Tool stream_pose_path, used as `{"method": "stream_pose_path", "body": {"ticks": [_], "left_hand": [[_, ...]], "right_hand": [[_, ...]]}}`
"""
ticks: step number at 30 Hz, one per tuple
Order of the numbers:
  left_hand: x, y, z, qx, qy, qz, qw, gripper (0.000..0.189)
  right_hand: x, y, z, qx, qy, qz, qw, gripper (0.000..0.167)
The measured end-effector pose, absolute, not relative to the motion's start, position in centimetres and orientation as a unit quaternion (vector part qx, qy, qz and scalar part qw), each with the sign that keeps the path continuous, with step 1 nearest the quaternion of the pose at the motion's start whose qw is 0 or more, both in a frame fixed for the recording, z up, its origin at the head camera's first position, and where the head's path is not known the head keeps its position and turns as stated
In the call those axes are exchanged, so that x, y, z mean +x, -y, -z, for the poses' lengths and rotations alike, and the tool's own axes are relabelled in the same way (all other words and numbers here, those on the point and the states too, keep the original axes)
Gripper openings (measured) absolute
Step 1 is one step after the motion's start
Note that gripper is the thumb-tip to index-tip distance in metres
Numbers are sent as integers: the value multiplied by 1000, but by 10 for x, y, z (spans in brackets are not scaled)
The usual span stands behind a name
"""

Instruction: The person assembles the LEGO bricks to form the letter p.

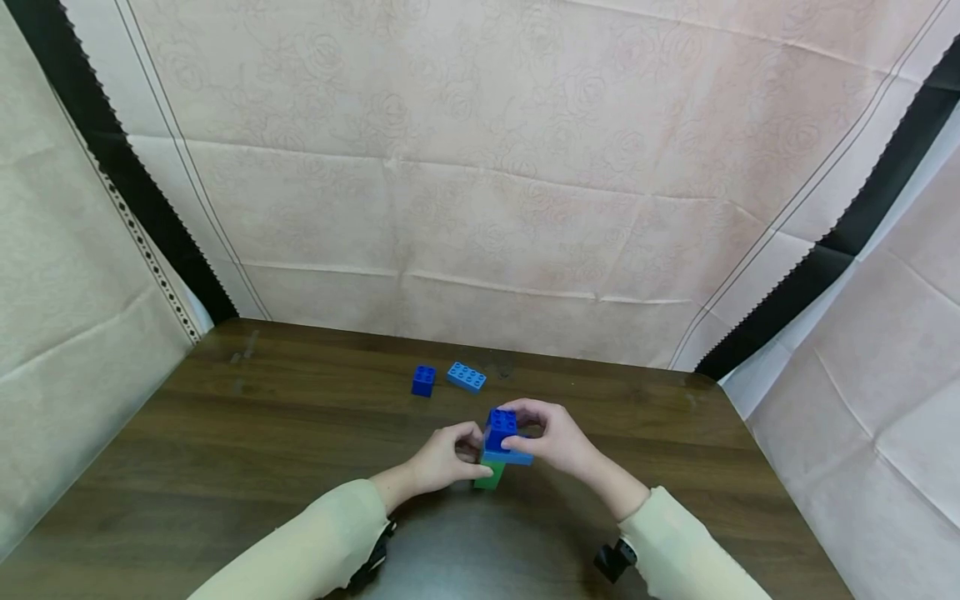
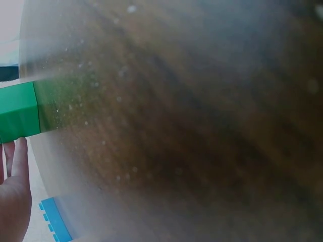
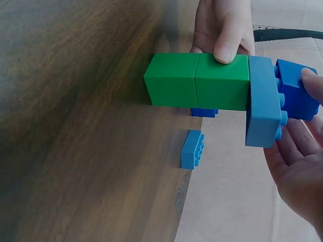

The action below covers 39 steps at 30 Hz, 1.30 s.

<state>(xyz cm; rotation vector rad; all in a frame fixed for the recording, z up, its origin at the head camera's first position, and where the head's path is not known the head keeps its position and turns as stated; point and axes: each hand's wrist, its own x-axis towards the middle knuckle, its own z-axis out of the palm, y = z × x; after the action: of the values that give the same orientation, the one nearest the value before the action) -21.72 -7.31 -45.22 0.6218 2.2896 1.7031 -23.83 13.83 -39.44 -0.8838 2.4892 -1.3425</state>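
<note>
Sleeves (image 1: 307, 542) nearest, my left hand (image 1: 435, 465) grips 2 green blocks (image 3: 202, 85), my right (image 1: 561, 437) the blue block (image 3: 294, 91) tilted atop the light-blue brick (image 3: 264, 101).

Here's the little tower, upright just below the middle of the head view: a smooth green square plastic block (image 3: 171, 80) at the bottom, a second green square plastic block (image 3: 222, 85) on it, pinched by the left hand (image 1: 442, 462). Across that goes a light blue rectangular plastic brick (image 3: 265, 103), studs up, jutting out to the right! And on its left end, a dark blue square plastic brick (image 1: 501, 425), studs up, gripped by the right hand (image 1: 551, 437), slightly tilted, light blue studs showing beneath.
</note>
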Motion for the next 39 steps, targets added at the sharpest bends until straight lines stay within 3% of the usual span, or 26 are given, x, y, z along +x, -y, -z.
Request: {"method": "stream_pose_path", "body": {"ticks": [4, 13, 26, 39], "left_hand": [[-207, 73, 435, 213, -779, -580, 107, 24], [-221, 71, 461, 213, -782, -576, 108, 26], [-223, 72, 464, 213, -784, -574, 103, 27], [-205, 73, 432, 225, -783, -570, 106, 21]], "right_hand": [[-237, -138, 394, -294, -845, 438, 86, 36], [-232, -137, 393, -299, -847, 434, 74, 40], [-231, -136, 391, -311, -834, 449, 78, 39], [-235, -136, 392, -324, -842, 426, 76, 38]]}}
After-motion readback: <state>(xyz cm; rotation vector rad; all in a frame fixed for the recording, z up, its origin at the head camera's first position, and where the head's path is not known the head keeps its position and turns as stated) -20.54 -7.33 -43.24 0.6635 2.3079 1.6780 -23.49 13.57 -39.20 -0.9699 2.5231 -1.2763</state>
